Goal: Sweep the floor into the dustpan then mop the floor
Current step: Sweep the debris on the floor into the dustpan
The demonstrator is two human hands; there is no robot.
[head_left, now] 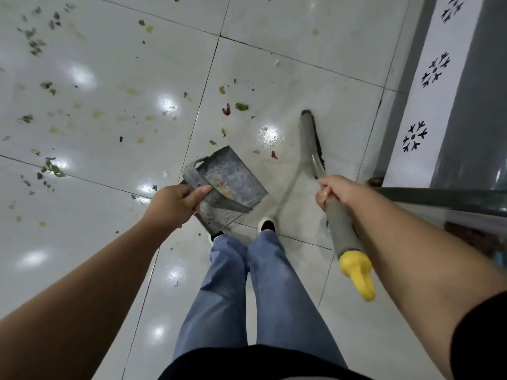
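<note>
1. The left hand has its fingers and thumb clenched on the rear edge of a grey metal dustpan, which hangs tilted in the air above the tiled floor, just ahead of the person's shoes.
2. The right hand has its fingers wrapped round the grey foam grip of the broom handle, which ends in a yellow cap; the broom head is down on the floor, to the right of the dustpan.
3. The step in hand looks like sweeping, with most of it left to do: green leaf scraps, reddish bits and yellowish smears lie scattered over the tiles, mostly to the left and ahead.
4. To do it well, draw the far scraps into one heap with short, low strokes before bringing the dustpan in.
5. Set the dustpan's front lip flat on a tile rather than across a grout line, so that fine bits do not slip under it.
6. The smears seem stuck on; they are probably work for the mop, not the broom.
7. No brand, label or writing can be read; the white strip at right carries only black snowflake-like motifs.
</note>
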